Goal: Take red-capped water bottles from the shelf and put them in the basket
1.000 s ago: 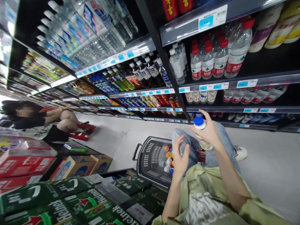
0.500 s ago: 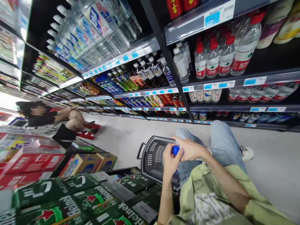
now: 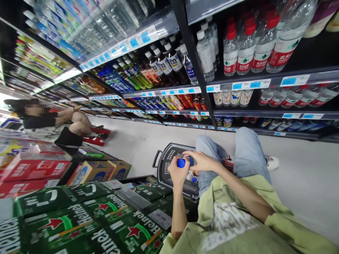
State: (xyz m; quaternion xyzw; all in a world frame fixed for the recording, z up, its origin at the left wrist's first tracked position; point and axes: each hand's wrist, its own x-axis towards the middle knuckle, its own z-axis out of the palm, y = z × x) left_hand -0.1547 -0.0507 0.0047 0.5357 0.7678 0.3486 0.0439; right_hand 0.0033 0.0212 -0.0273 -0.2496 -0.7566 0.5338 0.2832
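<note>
Above the dark shopping basket (image 3: 169, 169), my two hands are close together. My left hand (image 3: 177, 173) is closed around a bright blue round thing (image 3: 181, 163) that looks like a bottle cap; whatever is under it is hidden by the fingers. Beside it, my right hand (image 3: 205, 162) has its fingers closed at a second, darker blue round piece (image 3: 191, 161), mostly covered. Below the hands, several small capped items lie in the basket, with white, orange and blue tops; one blue cap (image 3: 195, 179) shows near my leg.
Drink shelves run along the far side, with red-capped water bottles (image 3: 243, 60) and dark drink bottles (image 3: 173, 60). Green Heineken cartons (image 3: 87, 225) are stacked at lower left, near brown boxes (image 3: 92, 173). Another person (image 3: 63, 123) sits low at the left.
My hands have shifted left over the basket and turned, so a second blue piece shows between them. More of the capped items in the basket is visible. The view has moved slightly.
</note>
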